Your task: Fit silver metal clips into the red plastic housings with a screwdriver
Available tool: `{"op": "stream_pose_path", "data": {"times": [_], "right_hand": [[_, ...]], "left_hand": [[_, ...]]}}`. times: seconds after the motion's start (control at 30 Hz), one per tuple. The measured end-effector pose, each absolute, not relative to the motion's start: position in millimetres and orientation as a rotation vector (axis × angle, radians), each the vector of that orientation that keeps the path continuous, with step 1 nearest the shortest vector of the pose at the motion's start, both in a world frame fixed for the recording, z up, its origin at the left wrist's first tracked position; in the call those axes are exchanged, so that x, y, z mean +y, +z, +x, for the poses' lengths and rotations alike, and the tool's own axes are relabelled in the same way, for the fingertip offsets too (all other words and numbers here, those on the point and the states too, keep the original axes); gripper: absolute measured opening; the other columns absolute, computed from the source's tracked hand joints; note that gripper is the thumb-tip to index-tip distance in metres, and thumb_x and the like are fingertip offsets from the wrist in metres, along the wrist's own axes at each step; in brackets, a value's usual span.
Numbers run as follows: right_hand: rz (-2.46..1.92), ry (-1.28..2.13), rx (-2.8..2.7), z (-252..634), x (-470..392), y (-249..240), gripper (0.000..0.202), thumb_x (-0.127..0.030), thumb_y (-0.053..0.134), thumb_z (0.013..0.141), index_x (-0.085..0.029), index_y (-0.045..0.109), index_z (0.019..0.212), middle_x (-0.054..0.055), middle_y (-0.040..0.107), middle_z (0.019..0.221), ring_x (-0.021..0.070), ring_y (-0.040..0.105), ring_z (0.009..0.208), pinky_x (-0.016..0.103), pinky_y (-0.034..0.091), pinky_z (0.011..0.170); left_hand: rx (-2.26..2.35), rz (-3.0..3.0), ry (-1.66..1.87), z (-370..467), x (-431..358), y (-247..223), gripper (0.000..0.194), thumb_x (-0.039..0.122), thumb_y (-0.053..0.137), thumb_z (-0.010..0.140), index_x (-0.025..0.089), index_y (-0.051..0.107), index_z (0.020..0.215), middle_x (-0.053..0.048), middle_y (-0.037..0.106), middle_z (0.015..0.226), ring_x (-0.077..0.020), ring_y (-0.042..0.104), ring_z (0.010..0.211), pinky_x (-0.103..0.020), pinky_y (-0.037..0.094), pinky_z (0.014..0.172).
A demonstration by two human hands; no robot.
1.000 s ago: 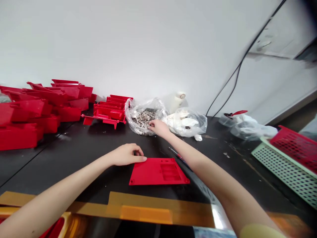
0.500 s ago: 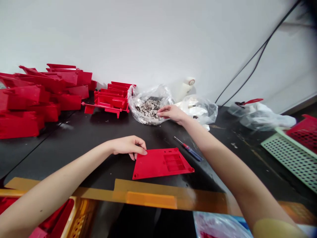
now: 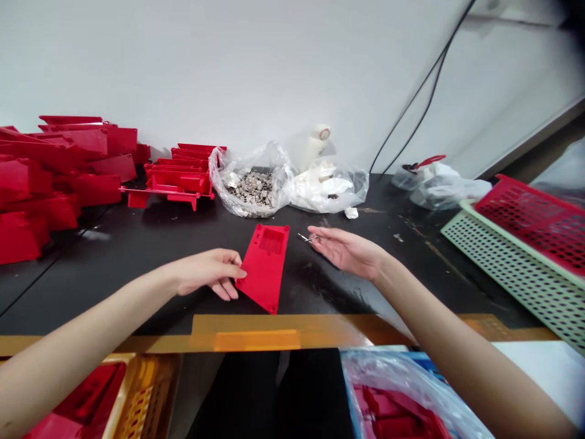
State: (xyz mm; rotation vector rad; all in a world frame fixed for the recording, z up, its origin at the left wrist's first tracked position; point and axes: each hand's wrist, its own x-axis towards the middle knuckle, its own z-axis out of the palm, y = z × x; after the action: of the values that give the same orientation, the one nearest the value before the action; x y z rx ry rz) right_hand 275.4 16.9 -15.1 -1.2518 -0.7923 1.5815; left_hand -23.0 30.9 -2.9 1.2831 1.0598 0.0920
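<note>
My left hand (image 3: 212, 273) pinches a corner of a flat red plastic panel (image 3: 262, 268) between thumb and fingers. The panel lies near the table's front, its recessed compartment at the far end and small round bosses at its corners. To the right of it, my right hand (image 3: 345, 249) is closed around a screwdriver (image 3: 302, 236). Only the thin metal shaft shows, pointing left towards the panel; the handle is hidden by the hand. A bright metal bit shows at the fingertips, too small to make out.
Behind the panel, a clear bag (image 3: 253, 192) holds many small metal parts, beside a second bag (image 3: 329, 186) with white contents. Red plastic pieces (image 3: 86, 164) are piled at the left. A green basket (image 3: 498, 268) stands right. Yellow tape (image 3: 297, 332) runs along the table's front edge.
My right hand has come back from the bag of metal parts to the screwdriver. My left hand has turned the panel, so its compartment end points away. The view has shifted right.
</note>
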Motion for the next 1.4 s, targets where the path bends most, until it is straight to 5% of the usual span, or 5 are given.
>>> {"op": "stream_pose_path", "data": {"times": [0.23,0.43,0.7,1.1,1.4], "right_hand": [[-1.255,1.524,-0.885,267,22,-19,0.019,-0.007,0.068,0.076,-0.019,0.074,0.089,0.001,0.072,0.083,0.0058,0.066,0.067,0.014,0.058,0.066],[-1.253,1.461,-1.206,247,45,-2,0.016,-0.017,0.075,0.074,-0.018,0.074,0.090,0.003,0.073,0.082,0.0077,0.067,0.074,0.011,0.053,0.059],[-1.254,1.529,-1.384,220,75,-1,0.010,-0.009,0.069,0.077,-0.015,0.071,0.084,0.001,0.070,0.071,0.0087,0.068,0.068,0.017,0.058,0.067],[-1.275,1.647,-1.325,229,66,-6,0.007,-0.018,0.063,0.084,-0.016,0.059,0.089,0.008,0.075,0.093,0.0119,0.072,0.077,0.018,0.058,0.063],[-1.191,1.448,-1.505,229,60,-10,0.019,-0.022,0.070,0.078,-0.017,0.063,0.095,0.004,0.074,0.085,0.0120,0.069,0.074,0.021,0.055,0.063]], "left_hand": [[1.300,1.873,-0.008,-15,5,6,0.052,0.069,0.047,0.081,0.020,0.047,0.097,-0.002,0.067,0.089,-0.0159,0.066,0.059,-0.026,0.048,0.055],[1.301,1.748,0.391,1,47,-19,0.068,0.058,0.061,0.077,0.018,0.037,0.125,-0.006,0.065,0.096,-0.0142,0.061,0.050,-0.027,0.048,0.046],[0.986,1.585,0.580,7,56,-49,0.037,0.049,0.061,0.080,0.019,0.047,0.098,0.004,0.057,0.072,-0.0098,0.055,0.056,-0.022,0.048,0.049],[0.901,1.452,0.583,6,56,-51,0.034,0.046,0.064,0.081,0.017,0.051,0.094,0.003,0.058,0.074,-0.0093,0.055,0.062,-0.019,0.045,0.052],[0.936,1.461,0.582,7,54,-49,0.036,0.046,0.065,0.079,0.017,0.052,0.096,0.001,0.059,0.076,-0.0105,0.056,0.064,-0.019,0.045,0.051]]}}
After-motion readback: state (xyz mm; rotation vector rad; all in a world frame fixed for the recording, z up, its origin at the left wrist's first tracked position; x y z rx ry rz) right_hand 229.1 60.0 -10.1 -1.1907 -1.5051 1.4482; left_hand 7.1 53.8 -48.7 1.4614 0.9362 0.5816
